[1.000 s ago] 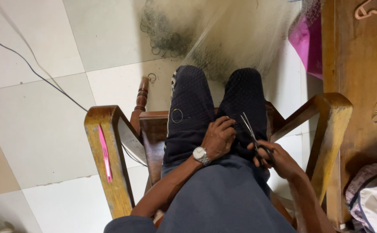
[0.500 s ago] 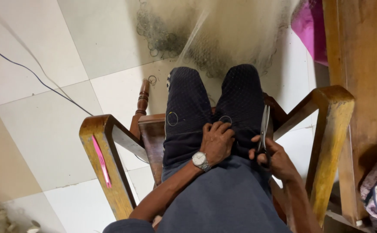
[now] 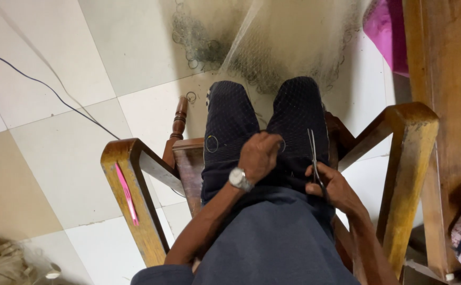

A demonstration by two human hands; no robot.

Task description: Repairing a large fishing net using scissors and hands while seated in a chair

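The person sits on a brown wooden chair with armrests point(image 3: 130, 174) and looks down on the own lap. The left hand point(image 3: 259, 155), with a silver wristwatch with white dial point(image 3: 239, 179) on the wrist, lies on the dark blue patterned trousers point(image 3: 230, 126) between the knees. Its fingers are curled closed, and they seem to pinch a thin, nearly transparent fishing net point(image 3: 273, 58), but what exactly is between the fingertips is too small to tell. This net runs from the lap away over the knees and spreads on the far floor, where many small dark metal rings point(image 3: 193, 45) lie along its edge.

The right hand point(image 3: 333, 187) is just right of the left hand, near the right thigh. It grips firmly a pair of thin steel scissors point(image 3: 312, 153); the blades point to the far side and stand almost closed, upright above the right leg.

On the left armrest lies a pink flat plastic strip point(image 3: 126, 192). A thin dark cable point(image 3: 51, 89) crosses the pale floor tiles point(image 3: 61, 153) at the left. At the far right there is a magenta cloth point(image 3: 383, 31) beside a brown wooden furniture panel point(image 3: 452, 95).
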